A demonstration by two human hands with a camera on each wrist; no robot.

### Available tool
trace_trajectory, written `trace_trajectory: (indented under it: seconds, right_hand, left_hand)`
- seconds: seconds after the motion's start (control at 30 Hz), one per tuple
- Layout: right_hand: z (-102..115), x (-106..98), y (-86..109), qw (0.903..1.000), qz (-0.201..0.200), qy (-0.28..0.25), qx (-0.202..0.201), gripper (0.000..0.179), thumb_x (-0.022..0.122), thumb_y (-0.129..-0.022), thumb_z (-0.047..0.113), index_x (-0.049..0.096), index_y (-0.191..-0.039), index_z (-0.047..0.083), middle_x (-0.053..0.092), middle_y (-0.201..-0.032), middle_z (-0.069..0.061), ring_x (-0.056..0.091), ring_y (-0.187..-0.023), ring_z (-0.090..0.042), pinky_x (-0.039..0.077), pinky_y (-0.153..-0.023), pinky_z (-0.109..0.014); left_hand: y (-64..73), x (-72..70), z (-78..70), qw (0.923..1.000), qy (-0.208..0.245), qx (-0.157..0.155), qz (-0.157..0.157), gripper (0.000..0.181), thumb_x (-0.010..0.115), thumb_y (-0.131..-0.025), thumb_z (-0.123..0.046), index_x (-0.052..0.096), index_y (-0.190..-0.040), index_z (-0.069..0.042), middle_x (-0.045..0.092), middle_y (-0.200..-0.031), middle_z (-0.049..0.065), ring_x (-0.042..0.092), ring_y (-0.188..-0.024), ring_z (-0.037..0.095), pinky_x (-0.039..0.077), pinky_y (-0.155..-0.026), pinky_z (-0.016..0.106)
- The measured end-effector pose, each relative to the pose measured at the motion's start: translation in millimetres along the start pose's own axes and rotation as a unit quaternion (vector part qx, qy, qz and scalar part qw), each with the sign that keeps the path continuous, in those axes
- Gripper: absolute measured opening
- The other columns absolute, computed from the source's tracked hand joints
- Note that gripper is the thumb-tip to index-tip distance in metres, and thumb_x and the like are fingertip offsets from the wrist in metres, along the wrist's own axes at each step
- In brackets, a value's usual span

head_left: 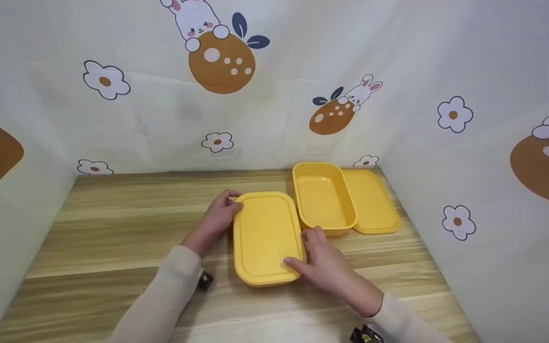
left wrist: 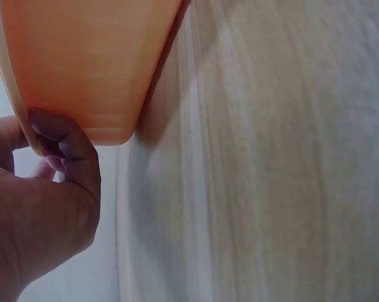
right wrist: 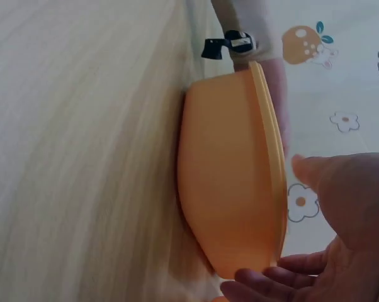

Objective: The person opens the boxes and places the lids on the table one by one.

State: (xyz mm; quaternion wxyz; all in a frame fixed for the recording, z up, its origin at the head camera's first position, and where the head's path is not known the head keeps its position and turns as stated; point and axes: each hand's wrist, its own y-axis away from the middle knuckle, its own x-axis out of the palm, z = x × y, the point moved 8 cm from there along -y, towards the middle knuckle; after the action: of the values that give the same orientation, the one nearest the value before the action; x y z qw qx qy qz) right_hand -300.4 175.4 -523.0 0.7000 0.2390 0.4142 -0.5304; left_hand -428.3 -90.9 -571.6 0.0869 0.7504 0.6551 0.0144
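A yellow rectangular food container (head_left: 267,238) with its lid (head_left: 265,228) on sits on the table between the two hands. My left hand (head_left: 220,212) grips its far left corner; in the left wrist view the fingers (left wrist: 76,148) curl under the rim. At the right side, my right hand (head_left: 327,262) holds the container, thumb over the lid's edge and fingers along the wall, as the right wrist view shows at the container's side (right wrist: 230,170). An uncovered second yellow container (head_left: 324,202) stands just to the right, nothing visible inside.
Another yellow lid (head_left: 377,205) lies flat beside the uncovered container, near the right edge of the wood-grain table (head_left: 127,228). A pale printed cloth (head_left: 160,114) with rabbits and flowers rises behind the table and along both sides.
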Motion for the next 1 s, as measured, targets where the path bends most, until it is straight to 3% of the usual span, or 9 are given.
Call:
trace_trajectory:
  seconds: [0.17, 0.37, 0.47, 0.63, 0.8, 1.0]
  right_hand:
    - [8.7, 7.0, 0.4, 0.9977, 0.01, 0.054, -0.039, 0.104, 0.075, -0.096, 0.07, 0.043, -0.161, -0.006, 0.045, -0.157, -0.022, 0.064, -0.129, -0.043, 0.052, -0.112, -0.057]
    - [11.8, 18.4, -0.1, 0.9962, 0.045, 0.059, -0.046, 0.126, 0.069, -0.093, 0.081, 0.022, -0.173, -0.005, 0.02, -0.179, -0.024, 0.055, -0.142, -0.05, 0.05, -0.115, -0.058]
    - [11.2, 24.3, -0.1, 0.9948, 0.062, 0.066, -0.046, 0.132, 0.067, -0.091, 0.085, 0.015, -0.174, -0.003, 0.007, -0.183, -0.021, 0.059, -0.136, -0.051, 0.053, -0.11, -0.058]
    - [8.7, 31.4, -2.4, 0.9921, 0.078, 0.089, -0.041, 0.138, 0.062, -0.088, 0.092, 0.01, -0.175, -0.002, -0.005, -0.185, -0.016, 0.05, -0.148, -0.049, 0.048, -0.116, -0.058]
    - [8.2, 33.8, -3.5, 0.9905, 0.082, 0.104, -0.036, 0.141, 0.059, -0.086, 0.095, 0.009, -0.175, -0.002, -0.008, -0.184, -0.016, 0.029, -0.162, -0.045, 0.039, -0.125, -0.059]
    - [9.2, 34.3, -3.8, 0.9909, 0.07, 0.11, -0.031, 0.142, 0.059, -0.085, 0.096, 0.01, -0.175, -0.002, -0.002, -0.184, -0.019, 0.024, -0.164, -0.046, 0.036, -0.126, -0.062]
  left_hand:
    - [0.3, 0.0, 0.8, 1.0, 0.002, -0.001, -0.001, 0.029, 0.058, -0.113, -0.015, 0.06, -0.141, -0.006, 0.062, -0.112, 0.014, 0.068, -0.089, 0.022, 0.059, -0.075, 0.029]
    - [0.1, 0.6, -0.4, 1.0, 0.007, 0.005, -0.002, 0.03, 0.059, -0.112, -0.013, 0.06, -0.14, -0.003, 0.062, -0.11, 0.013, 0.067, -0.087, 0.02, 0.058, -0.073, 0.027]
    - [0.5, 0.3, -0.4, 1.0, 0.004, 0.005, -0.002, 0.03, 0.059, -0.112, -0.014, 0.06, -0.141, -0.004, 0.062, -0.11, 0.013, 0.067, -0.087, 0.019, 0.058, -0.072, 0.027]
    - [-0.5, 0.0, 0.5, 0.9999, 0.005, 0.01, -0.001, 0.031, 0.059, -0.111, -0.013, 0.061, -0.141, -0.004, 0.062, -0.111, 0.016, 0.067, -0.088, 0.021, 0.058, -0.073, 0.027]
    - [-0.1, 0.9, -0.9, 0.9999, 0.001, 0.017, 0.0, 0.03, 0.059, -0.111, -0.012, 0.061, -0.14, -0.003, 0.063, -0.109, 0.015, 0.068, -0.086, 0.02, 0.058, -0.072, 0.027]
    - [0.4, -0.3, -0.7, 0.9999, 0.003, 0.015, -0.005, 0.03, 0.06, -0.111, -0.013, 0.062, -0.139, -0.003, 0.061, -0.106, 0.012, 0.065, -0.083, 0.019, 0.056, -0.07, 0.026]
